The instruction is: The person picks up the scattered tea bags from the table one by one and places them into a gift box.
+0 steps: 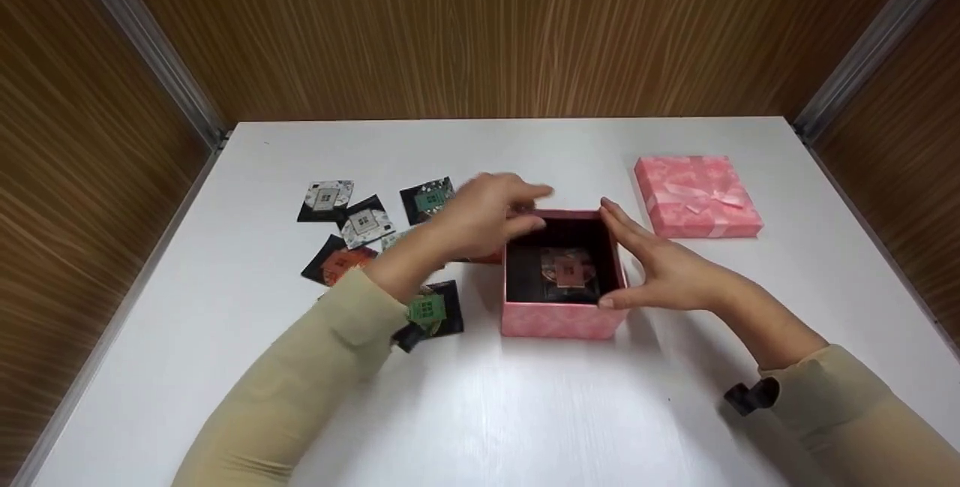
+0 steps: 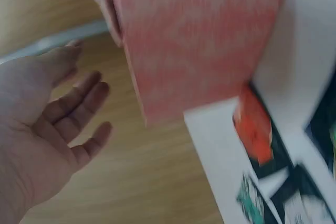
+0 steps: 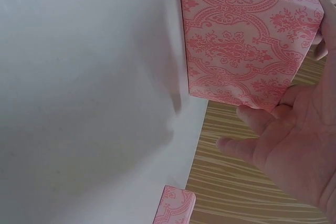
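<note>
An uncovered pink patterned box (image 1: 559, 320) with a dark interior stands on the white table. On its floor lies a flat square packet (image 1: 570, 272) with a reddish label. My right hand (image 1: 671, 273) holds the box by its right side, thumb at the near corner and fingers at the far one. At the box's left rear corner hovers my left hand (image 1: 484, 213), blurred, with no packet visible in it. In the left wrist view, the fingers of the left hand (image 2: 58, 114) are loosely bent beside the pink box wall (image 2: 199, 45).
Left of the box lie several dark square packets, among them a white-labelled one (image 1: 365, 222), an orange one (image 1: 337, 262) and a green one (image 1: 427, 308). My left forearm covers part of them. A pink lid with a bow (image 1: 697, 196) sits at the back right. Wood-grain panels (image 1: 480, 37) enclose the table.
</note>
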A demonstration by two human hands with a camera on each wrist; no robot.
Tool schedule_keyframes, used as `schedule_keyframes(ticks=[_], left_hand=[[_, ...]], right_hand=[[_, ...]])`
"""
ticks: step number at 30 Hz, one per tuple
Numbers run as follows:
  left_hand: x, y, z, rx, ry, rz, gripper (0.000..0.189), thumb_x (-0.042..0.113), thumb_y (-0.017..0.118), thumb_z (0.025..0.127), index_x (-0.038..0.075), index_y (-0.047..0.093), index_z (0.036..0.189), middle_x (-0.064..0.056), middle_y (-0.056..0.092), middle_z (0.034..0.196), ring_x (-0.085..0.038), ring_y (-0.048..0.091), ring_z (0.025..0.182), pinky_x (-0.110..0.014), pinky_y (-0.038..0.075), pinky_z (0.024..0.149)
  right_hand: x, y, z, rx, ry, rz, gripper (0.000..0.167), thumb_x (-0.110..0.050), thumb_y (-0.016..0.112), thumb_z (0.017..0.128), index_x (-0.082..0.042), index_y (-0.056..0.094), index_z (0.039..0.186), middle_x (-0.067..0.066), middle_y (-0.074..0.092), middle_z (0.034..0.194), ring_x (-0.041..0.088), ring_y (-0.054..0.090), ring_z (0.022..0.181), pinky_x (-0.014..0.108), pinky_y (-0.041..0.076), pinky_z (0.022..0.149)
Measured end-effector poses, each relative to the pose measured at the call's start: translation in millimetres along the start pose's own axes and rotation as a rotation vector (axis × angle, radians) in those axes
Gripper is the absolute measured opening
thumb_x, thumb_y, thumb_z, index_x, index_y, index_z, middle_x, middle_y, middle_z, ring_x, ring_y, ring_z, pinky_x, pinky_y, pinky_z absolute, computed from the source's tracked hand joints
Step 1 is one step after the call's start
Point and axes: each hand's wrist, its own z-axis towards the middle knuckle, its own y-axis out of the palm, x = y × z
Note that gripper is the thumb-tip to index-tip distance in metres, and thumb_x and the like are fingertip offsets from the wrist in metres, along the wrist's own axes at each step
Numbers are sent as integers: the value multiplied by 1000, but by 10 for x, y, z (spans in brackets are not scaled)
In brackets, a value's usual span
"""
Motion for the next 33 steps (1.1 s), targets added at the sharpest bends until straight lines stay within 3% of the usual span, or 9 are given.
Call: schedule_keyframes(ticks=[6, 14, 22, 28, 33], left_hand=[[-475, -433, -352, 183, -133, -163, 49, 26, 72, 104, 14, 62, 150, -6, 72, 123, -20, 66, 115, -38, 50, 106], [-1225, -767, -798, 342, -298, -166, 47, 22, 69, 106, 7, 61, 149, -17, 69, 131, -31, 63, 123, -48, 47, 109], [-1788, -855, -1133, 398, -480, -200, 51, 25, 66, 108, 5, 56, 154, -23, 62, 142, -37, 55, 134, -51, 47, 109], [-2093, -805, -1298, 397, -595, -229, 55, 29, 64, 108, 4, 53, 156, -25, 57, 149, -39, 48, 143, -53, 40, 117], [-2320, -728, -1392, 391, -652, -225, 56, 29, 64, 109, 2, 51, 156, -26, 51, 155, -43, 42, 147, -55, 33, 121]], right_hand=[[1, -47, -4, 9, -4, -12, 124, -53, 87, 85, -22, 5, 172, -3, -3, 178, 33, 11, 162, 63, 29, 121], [13, -89, -54, 25, 13, -24, 123, -52, 87, 85, -24, 5, 172, -2, -2, 179, 36, 13, 161, 66, 31, 119], [35, -55, -52, 24, 10, -31, 124, -54, 87, 85, -22, 5, 172, 0, -1, 179, 37, 13, 161, 66, 29, 120], [31, -14, -34, 14, 16, -18, 126, -55, 88, 83, -24, 4, 172, -1, -2, 179, 36, 12, 162, 65, 30, 120], [14, 16, -5, 11, 0, -8, 126, -56, 87, 84, -22, 5, 172, -3, -2, 179, 34, 11, 162, 64, 29, 121]])
